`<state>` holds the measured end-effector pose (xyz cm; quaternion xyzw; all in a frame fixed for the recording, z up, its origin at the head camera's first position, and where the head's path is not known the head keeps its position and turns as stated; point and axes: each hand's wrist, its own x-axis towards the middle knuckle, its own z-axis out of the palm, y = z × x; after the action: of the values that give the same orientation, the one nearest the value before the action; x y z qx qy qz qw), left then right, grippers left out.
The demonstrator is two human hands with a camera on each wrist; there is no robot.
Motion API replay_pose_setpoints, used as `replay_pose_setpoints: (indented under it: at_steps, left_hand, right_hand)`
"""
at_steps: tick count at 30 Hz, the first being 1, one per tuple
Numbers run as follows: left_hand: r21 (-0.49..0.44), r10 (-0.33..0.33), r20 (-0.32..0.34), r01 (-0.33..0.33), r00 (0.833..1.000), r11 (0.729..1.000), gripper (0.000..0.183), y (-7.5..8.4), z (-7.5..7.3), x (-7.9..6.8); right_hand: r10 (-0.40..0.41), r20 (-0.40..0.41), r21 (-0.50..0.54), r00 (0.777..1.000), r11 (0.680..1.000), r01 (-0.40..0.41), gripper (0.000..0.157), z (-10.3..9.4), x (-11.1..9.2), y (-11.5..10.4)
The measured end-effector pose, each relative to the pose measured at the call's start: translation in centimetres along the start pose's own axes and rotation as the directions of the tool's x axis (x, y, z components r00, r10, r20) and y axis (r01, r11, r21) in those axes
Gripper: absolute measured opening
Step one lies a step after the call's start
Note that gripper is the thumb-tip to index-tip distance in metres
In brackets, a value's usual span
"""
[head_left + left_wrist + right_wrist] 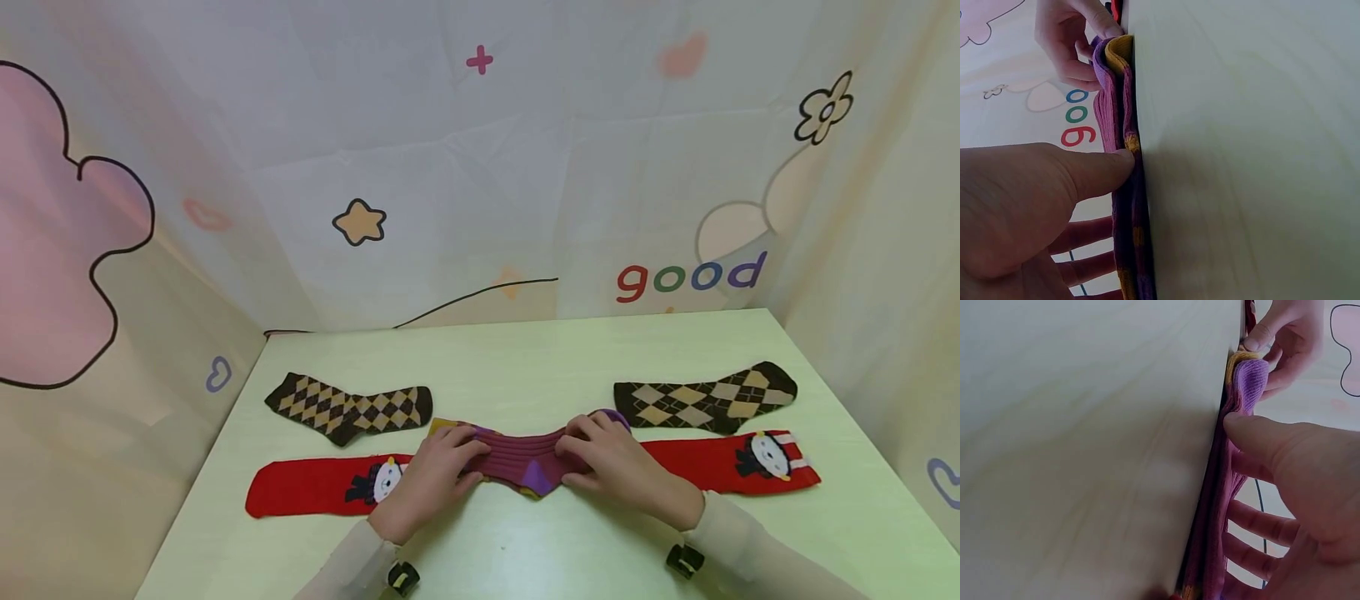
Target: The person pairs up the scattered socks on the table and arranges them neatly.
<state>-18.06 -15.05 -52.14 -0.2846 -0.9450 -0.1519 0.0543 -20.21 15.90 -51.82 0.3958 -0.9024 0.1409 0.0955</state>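
Maroon ribbed socks [517,457] with purple and mustard patches lie across the middle of the table, seemingly one upon the other. Two layers show along their near edge [1125,112] in the left wrist view. At their left end, my left hand [438,471] holds them, its fingers over the top and its thumb against the near edge. My right hand [618,467] holds the right end likewise, with a purple part showing beyond its fingers. The right wrist view shows that thumb on the edge beside the bulging purple heel [1250,381]. My left forearm and hand cover part of a red sock.
Brown-and-tan argyle socks lie at the back left [352,408] and back right [705,398]. Red socks with a cartoon face lie at the left [307,487] and right [697,462]. A printed curtain [450,167] stands behind the pale green table [510,558].
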Motion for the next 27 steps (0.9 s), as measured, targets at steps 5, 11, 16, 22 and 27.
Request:
replay_pose_setpoints:
  at_steps: [5,11,16,22,27]
  left_hand:
    - [0.006,0.015,-0.026,-0.015,1.0,1.0,0.031,0.0,0.0,0.1]
    - [0.005,0.013,-0.016,-0.013,1.0,1.0,0.031,0.1,-0.1,0.1]
    - [0.001,0.017,-0.004,-0.017,1.0,1.0,0.028,0.1,-0.2,0.3]
    - [-0.011,0.009,0.001,-0.009,1.0,1.0,0.027,0.0,-0.3,0.8]
    - [-0.021,0.023,-0.01,-0.023,1.0,1.0,0.026,-0.2,-0.5,1.6]
  right_hand:
    - [0.004,0.017,-0.009,1.0,1.0,-0.004,0.029,0.0,0.0,0.0]
    - [-0.001,0.024,-0.007,1.0,1.0,0.001,0.03,0.0,0.0,0.0]
    - [-0.007,0.035,-0.001,0.999,1.0,0.008,0.029,0.0,0.0,0.1]
    - [-0.008,0.039,0.02,0.999,1.0,0.007,0.028,-0.2,0.5,0.3]
    - [-0.003,0.051,0.025,0.999,1.0,0.002,0.028,-0.4,1.1,0.7]
